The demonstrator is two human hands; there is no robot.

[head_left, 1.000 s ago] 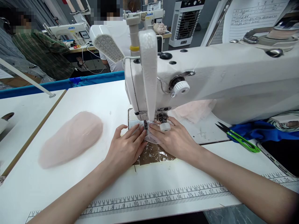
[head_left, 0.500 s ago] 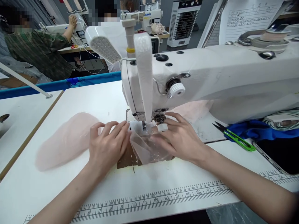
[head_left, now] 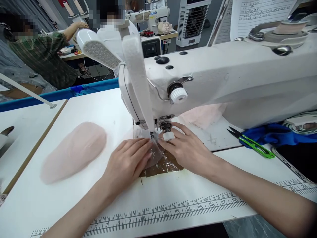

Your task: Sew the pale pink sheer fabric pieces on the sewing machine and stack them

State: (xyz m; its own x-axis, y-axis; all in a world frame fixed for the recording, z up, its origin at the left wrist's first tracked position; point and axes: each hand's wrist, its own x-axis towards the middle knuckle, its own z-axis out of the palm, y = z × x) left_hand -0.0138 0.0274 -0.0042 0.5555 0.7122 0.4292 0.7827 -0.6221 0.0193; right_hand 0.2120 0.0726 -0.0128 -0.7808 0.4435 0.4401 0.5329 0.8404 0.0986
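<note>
Sheer pale fabric [head_left: 155, 156] lies under the presser foot [head_left: 152, 135] of a white sewing machine [head_left: 213, 69]. My left hand [head_left: 127, 160] rests on the fabric's left side, fingers stretched out close together and tips near the foot. To the right of the needle area, my right hand [head_left: 189, 145] has its fingers extended and apart, its fingertips touching the fabric's edge beside a white knob [head_left: 168, 136]. The machine head partly hides those fingertips. Beneath the fabric shows a brown, shiny taped patch [head_left: 162, 168].
A pale pink sheer piece [head_left: 74, 152] lies at left, another pink piece [head_left: 204, 115] behind the needle area. Green thread snips [head_left: 257, 145], a blue cloth [head_left: 279, 134] and a phone [head_left: 299, 162] are at right. A printed ruler [head_left: 163, 213] runs along the front. Co-workers sit beyond.
My left hand has moved right, closer to the presser foot. The sheer fabric has turned and bunched toward it, baring more of the brown patch. My right hand stays nearly in place.
</note>
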